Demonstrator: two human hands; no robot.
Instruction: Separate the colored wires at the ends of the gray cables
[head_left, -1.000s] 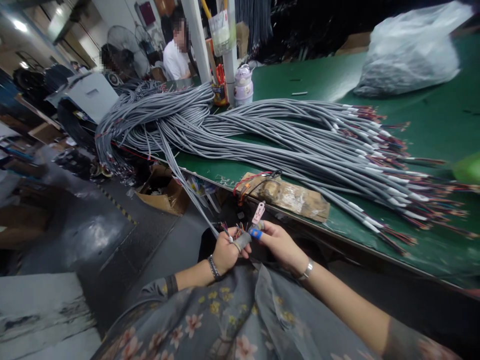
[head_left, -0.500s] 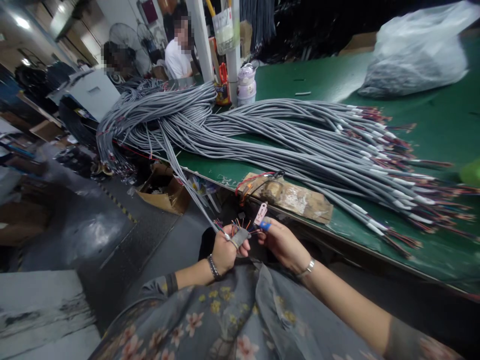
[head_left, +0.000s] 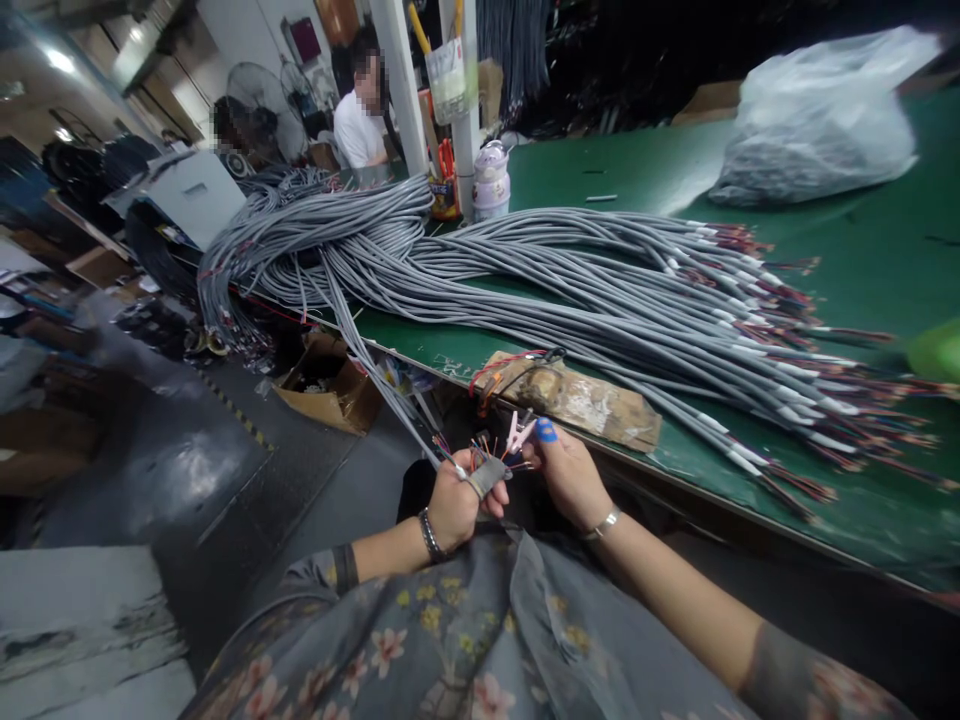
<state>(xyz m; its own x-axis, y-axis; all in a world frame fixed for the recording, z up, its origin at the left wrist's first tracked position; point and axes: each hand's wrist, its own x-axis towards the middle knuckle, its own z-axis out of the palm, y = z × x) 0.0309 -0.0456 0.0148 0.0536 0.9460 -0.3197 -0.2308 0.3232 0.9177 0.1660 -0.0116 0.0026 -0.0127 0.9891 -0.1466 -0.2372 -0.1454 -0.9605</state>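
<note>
My left hand [head_left: 454, 505] is closed around the end of a grey cable [head_left: 379, 385] that runs up and left to the pile; its thin coloured wires [head_left: 484, 447] fan out above my fist. A grey tape wrap covers my left index finger. My right hand [head_left: 566, 475], with blue tape on the thumb tip, pinches a small pink tool [head_left: 519, 432] at those wire ends. Both hands hover over my lap, just in front of the table edge.
A big heap of grey cables [head_left: 525, 270] with stripped coloured ends lies across the green table [head_left: 862, 250]. A worn brown pad [head_left: 585, 395] sits at the near edge. A clear plastic bag [head_left: 817, 120], a bottle [head_left: 491, 180], a post, a floor box [head_left: 330, 385] and a seated person [head_left: 360, 115] stand beyond.
My right hand lifted slightly and turned the pink tool toward the wire ends. My left hand kept its grip on the cable.
</note>
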